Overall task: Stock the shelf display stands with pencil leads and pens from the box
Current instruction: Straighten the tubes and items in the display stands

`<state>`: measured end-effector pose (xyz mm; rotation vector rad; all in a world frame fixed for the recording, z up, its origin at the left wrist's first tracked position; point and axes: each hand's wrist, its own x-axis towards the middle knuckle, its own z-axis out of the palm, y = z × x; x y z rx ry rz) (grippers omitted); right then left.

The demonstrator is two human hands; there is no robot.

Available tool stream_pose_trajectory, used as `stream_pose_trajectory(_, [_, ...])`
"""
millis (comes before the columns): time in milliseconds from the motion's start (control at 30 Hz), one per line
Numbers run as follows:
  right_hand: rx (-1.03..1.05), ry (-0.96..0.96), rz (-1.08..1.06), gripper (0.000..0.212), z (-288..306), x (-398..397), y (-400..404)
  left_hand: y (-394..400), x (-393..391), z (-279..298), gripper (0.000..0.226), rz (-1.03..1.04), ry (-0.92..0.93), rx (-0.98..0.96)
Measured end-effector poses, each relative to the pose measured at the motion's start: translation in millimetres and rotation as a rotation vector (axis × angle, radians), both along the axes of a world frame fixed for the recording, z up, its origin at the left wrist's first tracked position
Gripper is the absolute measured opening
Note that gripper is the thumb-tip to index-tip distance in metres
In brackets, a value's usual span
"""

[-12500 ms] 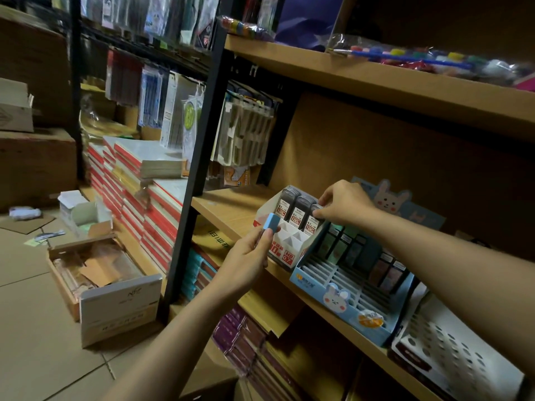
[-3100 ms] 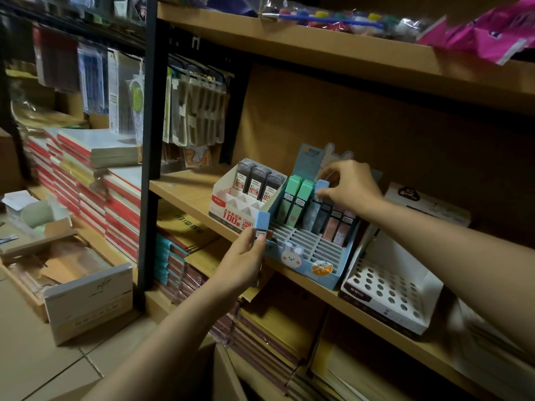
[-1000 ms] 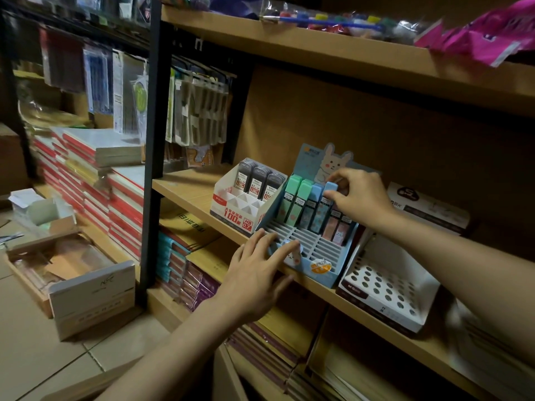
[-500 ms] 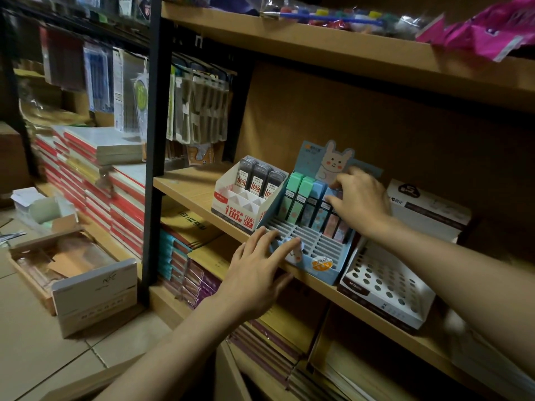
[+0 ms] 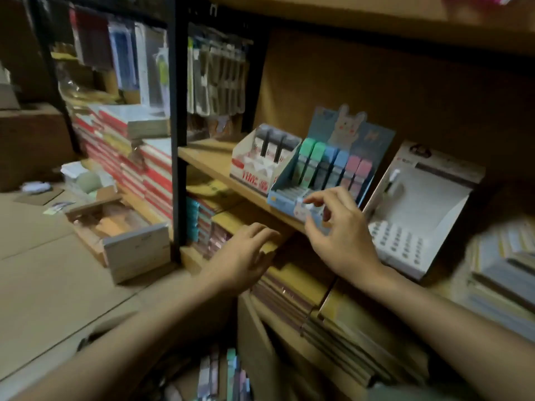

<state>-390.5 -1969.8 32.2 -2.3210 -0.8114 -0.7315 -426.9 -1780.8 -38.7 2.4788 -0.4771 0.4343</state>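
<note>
Both grips are wide and hold nothing: our right hand [image 5: 337, 235] hovers at the near edge of the blue cardboard display stand [image 5: 292, 198] on the wooden shelf [image 5: 208, 160]; our left hand [image 5: 246, 253] hangs below it.

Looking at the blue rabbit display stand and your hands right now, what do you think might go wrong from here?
1. The blue rabbit display stand sits at the shelf's front edge, and the right hand is right at its front; a bump might tip it off.
2. The upright lead cases stand packed in one row, so a knock may topple several.
3. The left hand hangs empty below the shelf, not steadying the stand.
</note>
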Motion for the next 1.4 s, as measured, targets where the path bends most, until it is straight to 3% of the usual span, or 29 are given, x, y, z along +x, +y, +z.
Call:
stream_pose_trajectory(100, [-0.016, 0.207, 0.174, 0.015, -50, -32, 14, 12, -35, -23, 0.022, 0.054, 0.332, -0.086])
stream_pose_trajectory(167, [-0.029, 0.409, 0.223, 0.015, -92, -48, 24, 18, -62, -57, 0.015, 0.163, 0.457, -0.132])
stream_pose_trajectory(367, [-0.027, 1.112, 0.047, 0.023, -231, -86, 40, 6, -159, -198, 0.009, 0.647, 0.86, -0.54])
stream_pose_trajectory(500, [-0.128, 1.396, -0.049, 0.025, -296, -107, 36, -16, -202, -259, 0.02, 0.788, 1.0, -0.555])
stream_pose_trajectory(667, [-0.591, 1.362, 0.056, 0.039, -333, -124, 24, -29, -212, -292, 0.036, 0.76, 1.117, -0.501])
stream_pose_trajectory(767, [-0.757, 1.304, 0.136, 0.044, -349, -129, 25, -33, -210, -305, 0.035, 0.712, 1.133, -0.444])
stream_pose_trajectory(1000, [-1.126, 0.949, 0.283, 0.037, -370, -133, 30, -35, -212, -325, 0.035, 0.695, 1.03, -0.365])
stream_pose_trajectory(1167, [-1.071, 0.942, 0.237, 0.028, -373, -133, 30, -39, -209, -331, 0.018, 0.753, 0.974, -0.424])
stream_pose_trajectory(1267, [-0.918, 1.019, 0.144, 0.029, -368, -130, 30, -43, -207, -332, 0.013, 0.735, 0.968, -0.439])
stream_pose_trajectory(1400, [-0.725, 1.104, 0.0, 0.024, -359, -125, 29, -48, -206, -330, 0.033, 0.639, 0.926, -0.354])
